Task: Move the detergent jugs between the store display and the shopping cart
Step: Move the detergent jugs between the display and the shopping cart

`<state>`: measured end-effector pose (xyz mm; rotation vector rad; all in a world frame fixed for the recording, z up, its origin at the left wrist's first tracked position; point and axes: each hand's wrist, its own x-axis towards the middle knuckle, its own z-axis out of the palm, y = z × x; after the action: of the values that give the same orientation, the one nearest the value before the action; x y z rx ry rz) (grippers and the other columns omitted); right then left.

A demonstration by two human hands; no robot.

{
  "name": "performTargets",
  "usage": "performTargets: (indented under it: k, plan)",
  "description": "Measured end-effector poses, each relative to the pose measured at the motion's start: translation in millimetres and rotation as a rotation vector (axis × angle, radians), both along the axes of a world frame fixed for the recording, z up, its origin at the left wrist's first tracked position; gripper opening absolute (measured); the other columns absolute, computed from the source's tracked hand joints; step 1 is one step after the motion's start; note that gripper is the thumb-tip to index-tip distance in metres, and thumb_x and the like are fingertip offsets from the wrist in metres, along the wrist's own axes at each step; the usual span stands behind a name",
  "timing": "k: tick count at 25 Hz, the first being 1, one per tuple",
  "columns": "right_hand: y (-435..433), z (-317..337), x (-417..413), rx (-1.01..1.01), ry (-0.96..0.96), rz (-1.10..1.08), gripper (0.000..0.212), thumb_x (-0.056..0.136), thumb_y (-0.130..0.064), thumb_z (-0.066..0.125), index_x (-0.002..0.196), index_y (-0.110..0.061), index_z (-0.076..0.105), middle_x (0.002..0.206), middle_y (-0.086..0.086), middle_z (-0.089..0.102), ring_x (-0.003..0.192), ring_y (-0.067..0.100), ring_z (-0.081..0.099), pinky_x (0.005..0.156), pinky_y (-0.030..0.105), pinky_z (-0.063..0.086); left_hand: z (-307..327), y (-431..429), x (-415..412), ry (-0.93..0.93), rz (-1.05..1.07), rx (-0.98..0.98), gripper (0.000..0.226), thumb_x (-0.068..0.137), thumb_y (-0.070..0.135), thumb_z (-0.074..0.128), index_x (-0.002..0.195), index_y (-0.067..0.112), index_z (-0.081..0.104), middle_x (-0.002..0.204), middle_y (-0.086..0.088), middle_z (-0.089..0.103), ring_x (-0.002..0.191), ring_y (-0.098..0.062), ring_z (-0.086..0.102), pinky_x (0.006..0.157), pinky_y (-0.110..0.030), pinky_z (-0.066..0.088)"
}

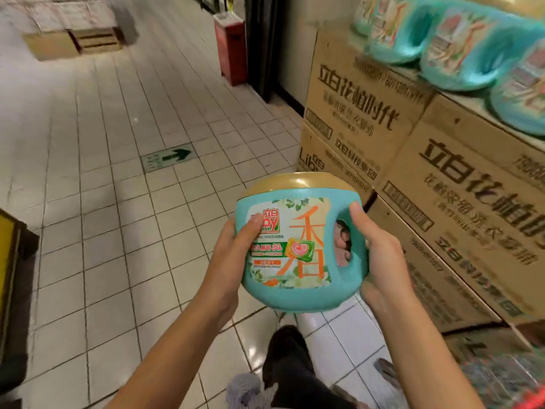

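My left hand (pixel 233 249) grips the left side of the detergent jug (pixel 298 246), thumb on the label. The jug is in the air above the tiled floor (pixel 118 231), nearly upright, gold lid up, label facing me, handle on the right. It is teal and rounded. My right hand (pixel 380 261) curls through the handle. Further right stand cardboard boxes (pixel 368 113) with more jugs (pixel 454 54) on top.

I hold a teal detergent jug (pixel 298 246) with a gold lid at centre frame. My left hand (pixel 233 255) grips its left side; my right hand (pixel 374 261) curls through the handle. More jugs (pixel 454 51) sit on stacked cartons (pixel 413 160), upper right.
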<state>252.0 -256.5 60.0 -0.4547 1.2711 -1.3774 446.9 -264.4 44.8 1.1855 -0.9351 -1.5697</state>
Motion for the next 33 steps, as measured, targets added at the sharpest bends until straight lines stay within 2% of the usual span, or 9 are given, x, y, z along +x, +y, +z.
performTargets:
  k: [3, 5, 7, 14, 18, 23, 25, 29, 33]
  plan:
    - [-70.6, 0.1, -8.1, -0.027, -0.008, -0.032, 0.051, 0.063, -0.043, 0.079, 0.086, 0.000, 0.064, 0.073, 0.012, 0.051, 0.061, 0.022, 0.047, 0.066, 0.033, 0.041, -0.9, -76.4, -12.3, 0.001, -0.009, 0.002, 0.051, 0.079, 0.049, 0.060, 0.120, 0.019, 0.061, 0.102, -0.002, 0.076, 0.089, -0.017, 0.074, 0.060, -0.021, 0.056]
    - [-120.2, 2.2, -18.8, -0.065, 0.005, -0.073, 0.049, 0.064, -0.043, 0.077, 0.080, -0.001, 0.058, 0.065, 0.009, 0.049, 0.057, 0.019, 0.043, 0.062, 0.031, 0.037, 2.4, -131.7, -27.2, 0.005, -0.015, -0.004, 0.048, 0.080, 0.048, 0.060, 0.119, 0.019, 0.062, 0.100, -0.001, 0.076, 0.087, -0.016, 0.074, 0.058, -0.020, 0.055]
    - [-167.2, 9.7, -33.5, -0.108, -0.006, -0.079, 0.045, 0.069, -0.042, 0.075, 0.084, -0.004, 0.057, 0.062, 0.008, 0.046, 0.055, 0.017, 0.040, 0.059, 0.031, 0.034, 10.5, -183.2, -45.0, 0.011, -0.021, -0.013, 0.050, 0.075, 0.051, 0.062, 0.115, 0.021, 0.062, 0.098, 0.000, 0.077, 0.084, -0.015, 0.074, 0.057, -0.020, 0.055]
    - [-302.5, 37.2, -72.3, -0.169, 0.022, -0.138, 0.050, 0.071, -0.041, 0.076, 0.097, 0.000, 0.066, 0.067, 0.008, 0.053, 0.053, 0.014, 0.049, 0.055, 0.028, 0.047, 33.0, -333.3, -85.4, 0.053, -0.108, -0.074, 0.056, 0.068, 0.052, 0.067, 0.116, 0.023, 0.061, 0.097, 0.001, 0.077, 0.082, -0.015, 0.075, 0.056, -0.019, 0.055]
    - [-373.8, 40.0, -81.1, -0.211, 0.118, -0.240, 0.060, 0.071, -0.045, 0.076, 0.100, 0.006, 0.068, 0.078, 0.011, 0.062, 0.068, 0.023, 0.052, 0.067, 0.036, 0.046, 35.3, -421.6, -98.3, 0.050, -0.225, -0.136, 0.070, 0.061, 0.046, 0.084, 0.120, 0.020, 0.058, 0.103, -0.003, 0.076, 0.087, -0.020, 0.074, 0.061, -0.024, 0.057]
    - [-469.8, 48.1, -75.8, -0.334, 0.183, -0.377, 0.034, 0.075, -0.043, 0.073, 0.090, -0.012, 0.076, 0.097, 0.012, 0.071, 0.088, 0.030, 0.060, 0.083, 0.045, 0.048, 43.4, -546.0, -106.7, 0.035, -0.400, -0.244, 0.089, 0.039, 0.034, 0.096, 0.116, 0.026, 0.053, 0.100, 0.001, 0.076, 0.085, -0.020, 0.075, 0.061, -0.026, 0.058]
    - [-506.2, 56.2, -70.5, -0.389, 0.208, -0.412, 0.031, 0.076, -0.041, 0.073, 0.092, -0.015, 0.077, 0.101, 0.009, 0.074, 0.092, 0.026, 0.068, 0.081, 0.039, 0.055, 51.7, -597.9, -108.2, 0.041, -0.465, -0.286, 0.089, 0.036, 0.031, 0.093, 0.115, 0.025, 0.053, 0.100, 0.000, 0.076, 0.086, -0.022, 0.075, 0.062, -0.027, 0.059]
    - [-566.6, 79.4, -67.5, -0.414, 0.437, -0.503, 0.047, 0.069, -0.048, 0.075, 0.104, -0.016, 0.072, 0.100, 0.002, 0.075, 0.091, 0.014, 0.071, 0.070, 0.022, 0.055, 73.1, -691.2, -123.1, 0.080, -0.570, -0.427, 0.091, 0.042, 0.024, 0.092, 0.123, 0.020, 0.050, 0.104, -0.001, 0.075, 0.088, -0.023, 0.074, 0.063, -0.029, 0.060]
    - [-603.6, 95.2, -78.6, -0.334, 0.711, -0.530, 0.056, 0.065, -0.057, 0.074, 0.112, -0.029, 0.065, 0.106, -0.010, 0.072, 0.098, 0.005, 0.068, 0.078, 0.023, 0.056, 92.1, -754.2, -150.5, 0.106, -0.645, -0.577, 0.091, 0.041, 0.024, 0.095, 0.122, 0.022, 0.052, 0.105, 0.002, 0.074, 0.091, -0.018, 0.073, 0.064, -0.026, 0.059]
